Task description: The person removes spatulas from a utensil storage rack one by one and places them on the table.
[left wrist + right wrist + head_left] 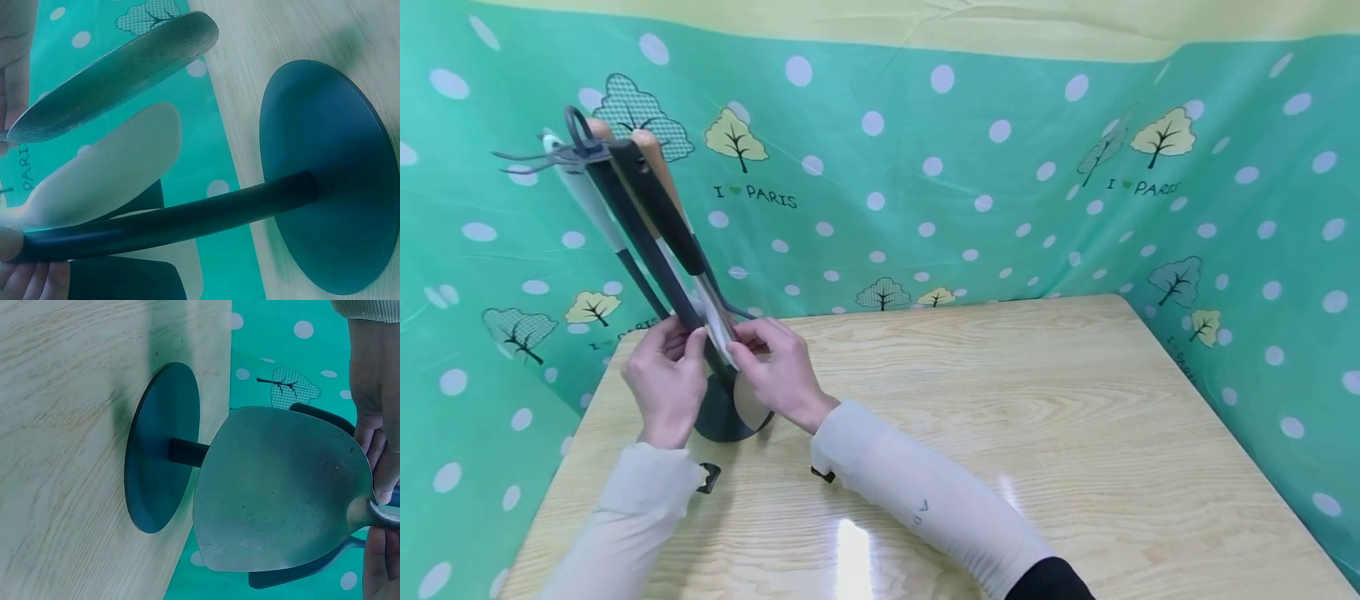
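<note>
A black utensil stand [643,237] leans to the left in the head view, its round base [331,181] low over the wood table. My left hand [670,375] grips the stand's pole, thumb and fingers around it. A metal turner [281,494] hangs beside the pole by its black handle [658,208]. My right hand [782,371] pinches the turner's shank just above the broad blade. Behind, a white spatula [119,169] and several darker utensils hang around the pole, partly hidden. At the top are a loop [577,129] and wire hooks [523,162].
The pale wood table [1000,400] extends to the right. Behind and at both sides hangs a green dotted cloth [925,208]. Wooden handle ends [646,140] rise near the stand's top. A black camera piece [707,477] shows at the left wrist.
</note>
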`<state>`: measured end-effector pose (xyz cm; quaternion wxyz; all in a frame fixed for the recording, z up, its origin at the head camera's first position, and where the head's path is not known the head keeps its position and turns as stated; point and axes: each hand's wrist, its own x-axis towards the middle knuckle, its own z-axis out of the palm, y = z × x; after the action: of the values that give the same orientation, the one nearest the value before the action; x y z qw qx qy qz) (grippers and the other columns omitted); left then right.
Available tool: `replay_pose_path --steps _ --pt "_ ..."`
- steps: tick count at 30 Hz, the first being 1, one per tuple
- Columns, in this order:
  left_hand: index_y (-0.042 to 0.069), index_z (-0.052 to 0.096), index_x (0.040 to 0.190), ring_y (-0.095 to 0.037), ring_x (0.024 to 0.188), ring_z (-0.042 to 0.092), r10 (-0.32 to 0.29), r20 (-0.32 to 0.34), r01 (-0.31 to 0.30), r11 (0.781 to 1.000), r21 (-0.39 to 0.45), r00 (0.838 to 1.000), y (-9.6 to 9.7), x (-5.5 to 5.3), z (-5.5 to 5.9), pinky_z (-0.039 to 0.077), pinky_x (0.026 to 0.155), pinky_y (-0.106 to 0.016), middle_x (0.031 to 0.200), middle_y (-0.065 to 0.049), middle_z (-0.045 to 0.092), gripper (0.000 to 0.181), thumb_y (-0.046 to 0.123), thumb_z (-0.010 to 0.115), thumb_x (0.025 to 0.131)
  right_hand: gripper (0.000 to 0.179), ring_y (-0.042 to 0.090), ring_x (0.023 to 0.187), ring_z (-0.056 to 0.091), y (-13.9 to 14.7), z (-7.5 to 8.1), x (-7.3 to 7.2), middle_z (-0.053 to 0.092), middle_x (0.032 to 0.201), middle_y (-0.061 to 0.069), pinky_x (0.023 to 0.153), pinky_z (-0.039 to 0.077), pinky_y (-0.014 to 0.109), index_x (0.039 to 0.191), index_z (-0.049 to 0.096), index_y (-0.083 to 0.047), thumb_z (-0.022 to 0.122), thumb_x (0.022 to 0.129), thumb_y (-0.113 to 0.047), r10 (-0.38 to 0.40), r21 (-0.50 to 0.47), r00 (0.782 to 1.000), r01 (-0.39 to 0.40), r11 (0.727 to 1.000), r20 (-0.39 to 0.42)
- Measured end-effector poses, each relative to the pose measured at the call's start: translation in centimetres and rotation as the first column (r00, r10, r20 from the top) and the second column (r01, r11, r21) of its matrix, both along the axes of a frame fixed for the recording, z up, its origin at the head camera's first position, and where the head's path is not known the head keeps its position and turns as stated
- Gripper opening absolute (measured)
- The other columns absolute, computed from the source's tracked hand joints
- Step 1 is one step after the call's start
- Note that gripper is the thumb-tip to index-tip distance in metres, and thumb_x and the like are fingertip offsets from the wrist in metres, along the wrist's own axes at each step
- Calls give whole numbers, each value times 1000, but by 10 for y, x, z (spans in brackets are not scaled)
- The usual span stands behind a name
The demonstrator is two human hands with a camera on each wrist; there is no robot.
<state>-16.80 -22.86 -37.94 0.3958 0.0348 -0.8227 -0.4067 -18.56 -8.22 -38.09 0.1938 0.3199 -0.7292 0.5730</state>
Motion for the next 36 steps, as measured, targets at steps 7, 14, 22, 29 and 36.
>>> replay_pose_path --steps 7,14,22,29,36 --pt "1 68 111 -21 90 69 -25 -42 25 1000 -1 999 7 -1 -3 50 80 -10 104 -10 71 28 20 67 90 12 18 82 63 15 18 16 64 91 13 78 53 17 100 65 5 64 89 3 13 -38 1000 -14 999 -16" --pt "2 68 113 -22 92 68 -42 -62 41 999 -12 997 15 1 -6 49 82 -10 105 -10 71 28 18 68 90 11 26 80 62 27 30 29 63 89 18 77 55 19 98 63 9 63 86 9 14 -64 999 -16 998 -33" --pt "0 68 110 -25 89 69 -53 -107 51 999 -13 993 23 1 -7 49 82 -10 102 -12 71 26 16 68 90 11 28 78 62 36 31 32 63 88 19 76 55 21 96 62 9 63 85 11 17 -77 998 -21 997 -59" --pt "2 69 110 -24 91 68 -55 -111 54 998 -7 992 28 2 -9 49 83 -10 103 -10 71 26 18 68 90 12 28 79 62 41 32 35 64 89 19 76 55 20 97 62 9 63 85 10 16 -72 999 -20 997 -46" --pt "1 69 110 -24 91 68 -81 -140 80 997 -11 987 31 3 -10 50 85 -13 103 -11 71 25 13 69 89 12 28 78 62 45 31 36 64 89 19 75 56 22 97 63 9 64 85 10 -2 -79 999 -1 997 -43"
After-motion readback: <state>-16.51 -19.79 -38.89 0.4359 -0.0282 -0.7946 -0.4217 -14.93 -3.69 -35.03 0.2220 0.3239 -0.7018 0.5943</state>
